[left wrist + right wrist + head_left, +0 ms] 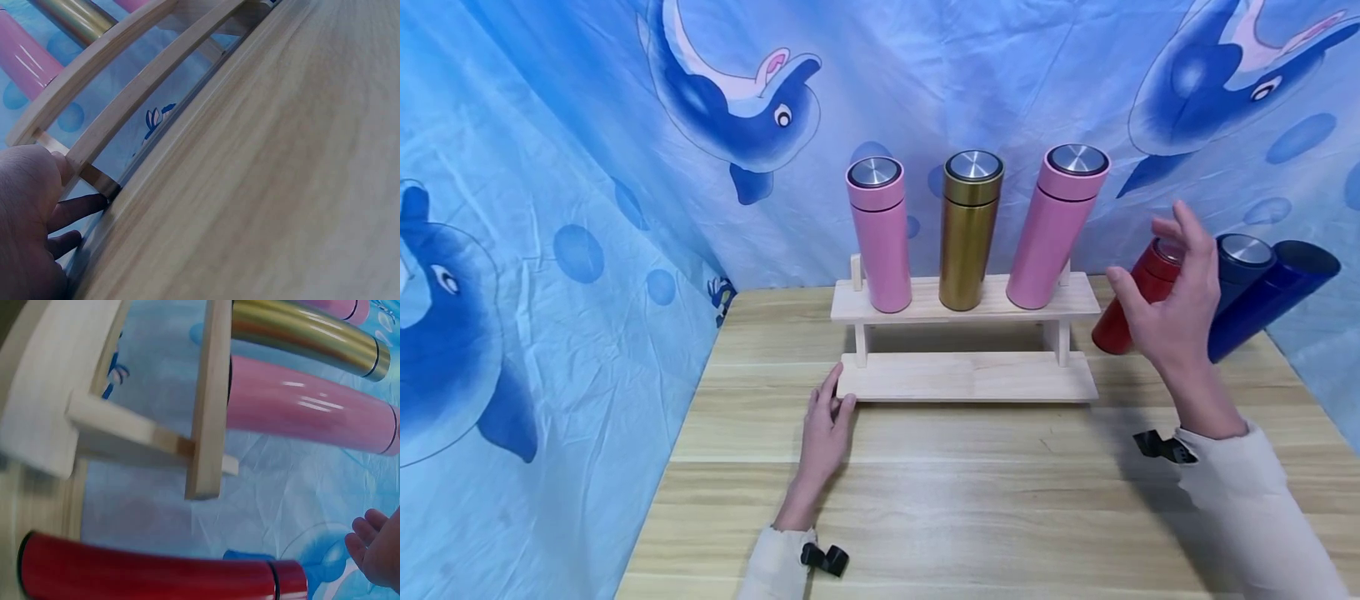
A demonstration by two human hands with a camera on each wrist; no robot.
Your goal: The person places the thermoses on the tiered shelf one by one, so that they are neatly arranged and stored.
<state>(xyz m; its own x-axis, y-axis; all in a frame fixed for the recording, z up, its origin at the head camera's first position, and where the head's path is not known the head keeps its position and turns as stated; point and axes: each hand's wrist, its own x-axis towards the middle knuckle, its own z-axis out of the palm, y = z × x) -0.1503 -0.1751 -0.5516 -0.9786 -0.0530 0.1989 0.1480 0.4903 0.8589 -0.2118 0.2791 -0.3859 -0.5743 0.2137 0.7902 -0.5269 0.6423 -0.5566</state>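
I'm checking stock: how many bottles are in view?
6. Upper shelf: left pink bottle, gold bottle, right pink bottle. To its right: red bottle, navy bottle, blue bottle; the right hand could hide more.

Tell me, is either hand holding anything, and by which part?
The right hand holds nothing. The left hand touches the lower wooden shelf at its left end; whether it actually grips there, I cannot tell.

From my end I see creased blue cloth [925,75] hanging behind the desk [715,500] and along both sides, printed with dolphins [737,125] and darker round spots [578,252]. The desk shows pale, streaky wood grain, and a soft whitish glare [936,483] lies on it.
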